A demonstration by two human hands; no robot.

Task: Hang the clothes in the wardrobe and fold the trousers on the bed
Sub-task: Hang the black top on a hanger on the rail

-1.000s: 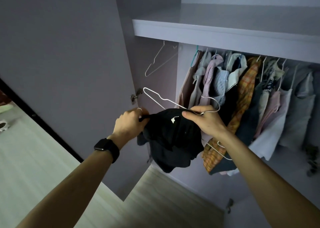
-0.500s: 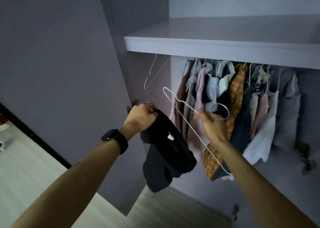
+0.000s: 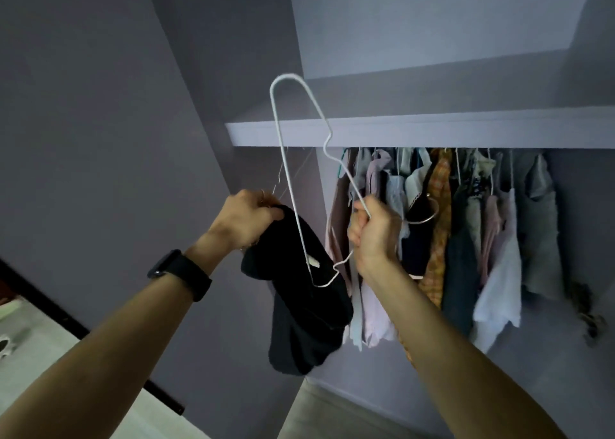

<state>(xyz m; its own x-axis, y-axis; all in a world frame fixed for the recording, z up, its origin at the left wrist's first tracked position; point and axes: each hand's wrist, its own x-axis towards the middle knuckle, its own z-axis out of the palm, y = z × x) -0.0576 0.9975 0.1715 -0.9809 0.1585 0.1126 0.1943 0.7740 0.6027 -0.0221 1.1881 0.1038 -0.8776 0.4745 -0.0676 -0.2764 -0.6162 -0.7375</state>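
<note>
Black garment below left hand

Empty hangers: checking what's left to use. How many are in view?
2. One white wire hanger in the right hand; another empty hanger hangs behind the left hand, which holds a black garment. Others may hide among the hung clothes.

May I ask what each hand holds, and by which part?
Left hand: black garment, by its top edge. Right hand: white hanger, at its neck.
</note>
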